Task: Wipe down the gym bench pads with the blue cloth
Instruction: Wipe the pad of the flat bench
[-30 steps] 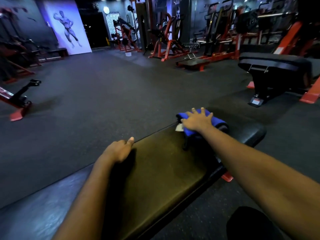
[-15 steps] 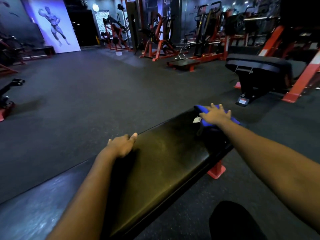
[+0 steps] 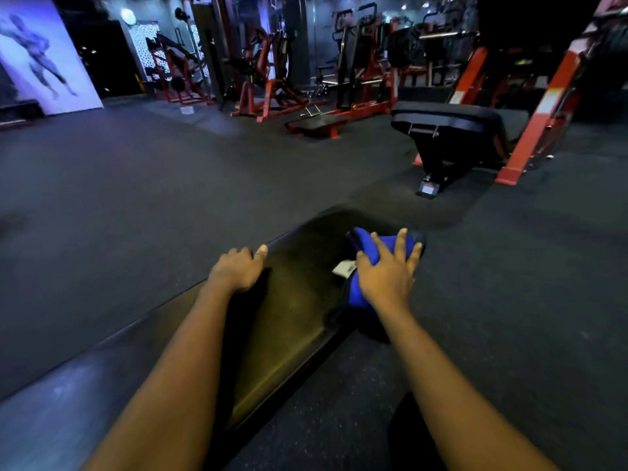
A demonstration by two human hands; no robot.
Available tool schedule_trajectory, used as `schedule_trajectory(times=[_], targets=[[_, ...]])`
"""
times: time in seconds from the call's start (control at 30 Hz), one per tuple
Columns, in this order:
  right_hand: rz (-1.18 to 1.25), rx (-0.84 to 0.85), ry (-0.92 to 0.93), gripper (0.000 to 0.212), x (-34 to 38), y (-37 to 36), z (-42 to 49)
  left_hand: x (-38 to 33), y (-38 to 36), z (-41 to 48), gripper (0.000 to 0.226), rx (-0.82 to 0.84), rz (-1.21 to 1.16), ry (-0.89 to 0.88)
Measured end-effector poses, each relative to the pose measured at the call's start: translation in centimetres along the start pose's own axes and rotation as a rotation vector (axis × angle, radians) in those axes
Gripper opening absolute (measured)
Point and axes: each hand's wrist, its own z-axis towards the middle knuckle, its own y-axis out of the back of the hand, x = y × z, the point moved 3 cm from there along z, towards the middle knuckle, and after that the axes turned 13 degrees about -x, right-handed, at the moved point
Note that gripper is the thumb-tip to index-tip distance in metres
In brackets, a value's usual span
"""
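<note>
A long black bench pad (image 3: 292,321) runs from the lower left toward the middle of the head view. Near its far right end lies the blue cloth (image 3: 365,246), with a white label showing at its left edge. My right hand (image 3: 387,273) presses flat on the cloth, fingers spread over it at the pad's right edge. My left hand (image 3: 239,268) rests on the pad's left edge, fingers curled over the side and thumb along the top. It holds nothing else.
Dark rubber floor (image 3: 136,198) surrounds the bench. A second black bench on a red frame (image 3: 452,130) stands at the back right. Red exercise machines (image 3: 272,83) line the back wall. A mural panel (image 3: 40,56) is at the far left.
My right hand has slid the cloth along the far end of the pad toward its right edge. The camera has turned, so the bench now points more straight ahead. My left hand kept its place.
</note>
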Motion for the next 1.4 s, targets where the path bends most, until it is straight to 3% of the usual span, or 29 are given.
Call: schedule_trajectory(times=[0.13, 0.23, 0.43, 0.8, 0.97, 1.1, 1.27, 1.4], targets=[[0.036, -0.033, -0.180, 0.054, -1.6, 0.7, 6.7, -0.3, -0.1, -0.2, 0.072, -0.031, 0.053, -0.039], [0.085, -0.027, -0.313, 0.060, -1.5, 1.3, 6.6, -0.3, -0.2, -0.7, 0.073, -0.058, 0.060, -0.045], [0.211, -0.019, -0.242, 0.071, -0.8, -0.4, -1.4, -0.7, 0.1, 0.3, 0.081, -0.083, 0.093, 0.000], [-0.034, -0.074, -0.408, 0.063, -1.7, -0.4, 8.0, -1.2, -0.1, 1.5, 0.091, -0.063, 0.152, 0.086], [-0.230, 0.012, -0.343, 0.054, -1.8, -0.6, 12.8, -1.3, 0.4, 2.5, 0.089, -0.021, 0.196, 0.081], [-0.392, 0.191, -0.163, 0.053, -0.8, -1.0, 15.8, -2.0, 0.8, 3.9, 0.085, 0.083, 0.197, 0.062], [-0.461, 0.342, -0.032, 0.058, 1.8, -4.0, 19.3, -1.8, 0.4, 5.1, 0.082, 0.301, -0.164, 0.188], [-0.467, 0.409, 0.057, 0.059, 4.3, -8.6, 21.3, -1.7, -0.3, 6.4, 0.084, 0.395, -0.205, 0.250]])
